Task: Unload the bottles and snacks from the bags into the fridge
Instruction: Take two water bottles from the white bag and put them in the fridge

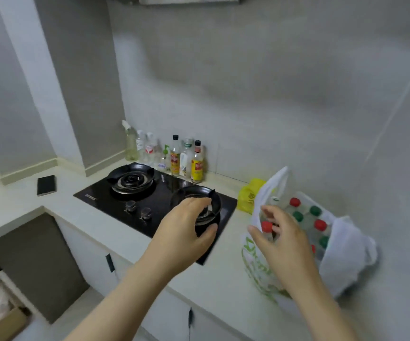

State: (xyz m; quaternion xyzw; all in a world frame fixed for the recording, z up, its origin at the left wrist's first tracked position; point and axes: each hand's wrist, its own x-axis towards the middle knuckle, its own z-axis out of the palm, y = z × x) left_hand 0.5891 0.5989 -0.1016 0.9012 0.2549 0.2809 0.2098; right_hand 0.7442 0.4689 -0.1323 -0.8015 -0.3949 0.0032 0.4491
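Right hand (pixel 281 242) spreads its fingers around a red-capped bottle (pixel 267 227) in the white bag (pixel 346 254) at the counter's (pixel 95 222) right end. Left hand (pixel 186 232) hovers empty, loosely curled, over the stove (pixel 164 193). Unloading looks barely begun; next, grip and lift.

On the white counter (pixel 88 225) sit a black gas stove (pixel 159 193), a row of bottles (pixel 174 156) by the wall, a small black book (pixel 46 185), a yellow bag (pixel 248 198) and a white bag (pixel 346 254).
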